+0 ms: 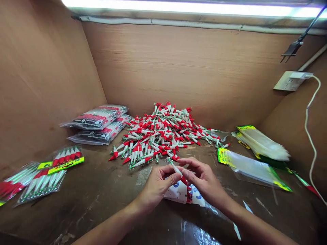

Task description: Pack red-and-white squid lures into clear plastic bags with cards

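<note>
Between my two hands is a red-and-white fishing lure (176, 169) with a crown of hooks at its far end. My left hand (159, 182) is closed, pinching the white body between thumb and fingers. Thumb and fingertips of my right hand (201, 175) are closed at the lure's red end. Just beyond the hands rises a heap of similar lures (160, 131) with greenish hooks. Beneath the hands lies a white printed paper (176, 194) with blue markings and a red strip, partly hidden by them.
Filled clear bags (94, 119) are stacked at back left. Yellow-labelled packs of lures (43, 180) lie at left. Clear sleeves with yellow headers (255, 170) lie at right, near a single lure (304, 180). A white cable (306, 129) hangs from the wall socket (291, 81).
</note>
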`<state>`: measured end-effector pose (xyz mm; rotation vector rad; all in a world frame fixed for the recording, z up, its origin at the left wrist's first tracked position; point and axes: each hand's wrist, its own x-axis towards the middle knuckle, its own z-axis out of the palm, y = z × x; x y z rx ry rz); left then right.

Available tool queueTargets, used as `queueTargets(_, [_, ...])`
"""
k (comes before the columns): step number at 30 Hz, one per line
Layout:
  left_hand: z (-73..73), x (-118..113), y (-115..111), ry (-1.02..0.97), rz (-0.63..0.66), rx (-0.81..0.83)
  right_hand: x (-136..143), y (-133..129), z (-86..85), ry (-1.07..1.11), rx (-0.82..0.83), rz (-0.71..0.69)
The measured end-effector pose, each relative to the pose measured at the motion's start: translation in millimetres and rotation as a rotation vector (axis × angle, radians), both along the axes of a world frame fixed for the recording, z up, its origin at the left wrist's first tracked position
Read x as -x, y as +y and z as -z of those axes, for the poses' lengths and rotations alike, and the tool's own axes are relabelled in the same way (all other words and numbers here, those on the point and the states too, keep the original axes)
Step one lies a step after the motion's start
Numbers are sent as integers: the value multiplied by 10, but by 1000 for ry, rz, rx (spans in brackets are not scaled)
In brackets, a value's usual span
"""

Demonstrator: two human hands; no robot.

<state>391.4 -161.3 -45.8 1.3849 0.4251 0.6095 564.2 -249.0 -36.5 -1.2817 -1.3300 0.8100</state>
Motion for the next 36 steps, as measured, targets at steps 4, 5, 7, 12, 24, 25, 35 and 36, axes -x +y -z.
queueTargets(4, [-12,-8,-6,34,29,-96,31,44,39,116,24,12])
queueTargets(5, [-9,-10,-4,46,27,-99,33,45,49,116,6,39])
queueTargets(7, [0,-14,2,65,23,-100,31,39,58,99,-25,86])
queueTargets(12, [20,-17,5,75,18,-65,19,16,39,107,-7,94])
queueTargets(24, [-12,-11,-14,-1,33,2,27,12,22,147,-31,32])
queueTargets(25, [-4,-12,-15,-6,24,15,28,9,25,139,-35,31])
queueTargets(35, [10,-23,-42,-74,-17,188,53,-4,48,48,-31,24])
queueTargets(36, [8,-22,-43,-80,-16,195,58,-4,52,36,-36,22])
